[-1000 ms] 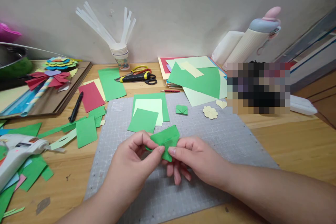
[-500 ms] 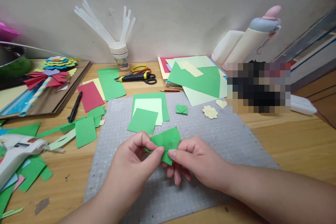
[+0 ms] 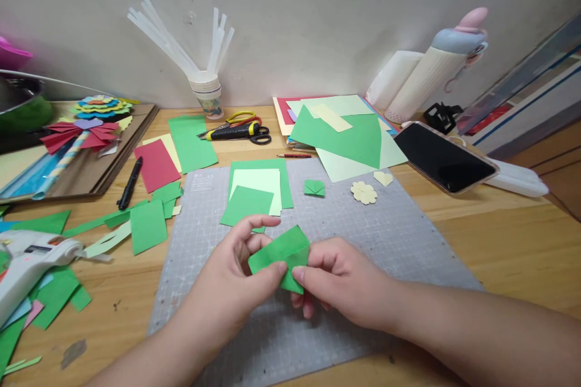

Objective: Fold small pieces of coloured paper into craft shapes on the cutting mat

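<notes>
Both hands hold a folded green paper piece (image 3: 280,249) just above the grey cutting mat (image 3: 363,236). My left hand (image 3: 236,278) pinches its left side with the thumb on top and the forefinger raised behind it. My right hand (image 3: 338,278) pinches the lower right part between thumb and fingers. Behind the hands lie stacked green squares (image 3: 256,193) and a small folded green piece (image 3: 314,188) on the mat.
A glue gun (image 3: 31,257) and green scraps (image 3: 145,224) lie at the left. Scissors (image 3: 240,131), a cup of glue sticks (image 3: 206,94), coloured sheets (image 3: 345,133), a phone (image 3: 442,157), a bottle (image 3: 436,72), a black pen (image 3: 131,182) and paper flowers (image 3: 91,118) ring the mat.
The green piece has been turned and flattened a little between the thumbs; my left forefinger has lifted off behind it. The hands stay in the same place.
</notes>
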Demonstrator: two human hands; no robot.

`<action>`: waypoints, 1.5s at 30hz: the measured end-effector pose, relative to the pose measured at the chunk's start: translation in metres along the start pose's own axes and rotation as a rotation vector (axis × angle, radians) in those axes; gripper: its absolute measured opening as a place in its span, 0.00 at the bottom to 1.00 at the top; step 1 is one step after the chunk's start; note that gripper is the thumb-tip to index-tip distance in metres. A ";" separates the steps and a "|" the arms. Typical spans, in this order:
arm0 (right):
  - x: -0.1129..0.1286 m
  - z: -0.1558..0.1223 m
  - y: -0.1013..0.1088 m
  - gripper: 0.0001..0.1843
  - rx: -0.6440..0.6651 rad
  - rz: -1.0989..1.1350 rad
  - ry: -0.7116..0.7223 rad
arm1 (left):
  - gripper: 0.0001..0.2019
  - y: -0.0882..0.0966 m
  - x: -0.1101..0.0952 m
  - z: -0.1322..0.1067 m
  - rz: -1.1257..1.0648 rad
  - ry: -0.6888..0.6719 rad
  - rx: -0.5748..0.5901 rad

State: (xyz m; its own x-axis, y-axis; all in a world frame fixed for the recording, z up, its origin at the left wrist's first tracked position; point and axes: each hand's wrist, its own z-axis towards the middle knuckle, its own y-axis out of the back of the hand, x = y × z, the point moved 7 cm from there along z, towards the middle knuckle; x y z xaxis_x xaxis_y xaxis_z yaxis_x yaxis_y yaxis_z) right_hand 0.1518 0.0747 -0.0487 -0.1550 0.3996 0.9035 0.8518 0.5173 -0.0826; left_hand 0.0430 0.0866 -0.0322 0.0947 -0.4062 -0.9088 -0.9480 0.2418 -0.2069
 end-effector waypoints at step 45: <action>0.013 0.006 0.019 0.13 -0.136 0.179 0.238 | 0.09 0.007 0.002 0.005 0.286 -0.033 -0.045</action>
State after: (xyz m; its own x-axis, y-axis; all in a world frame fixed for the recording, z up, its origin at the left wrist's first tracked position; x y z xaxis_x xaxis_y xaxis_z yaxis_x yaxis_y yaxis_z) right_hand 0.1632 0.0943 -0.0411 0.1110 0.2789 0.9539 0.9164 0.3427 -0.2068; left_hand 0.0378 0.0919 -0.0378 -0.1689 -0.2986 -0.9393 -0.9502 0.3026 0.0747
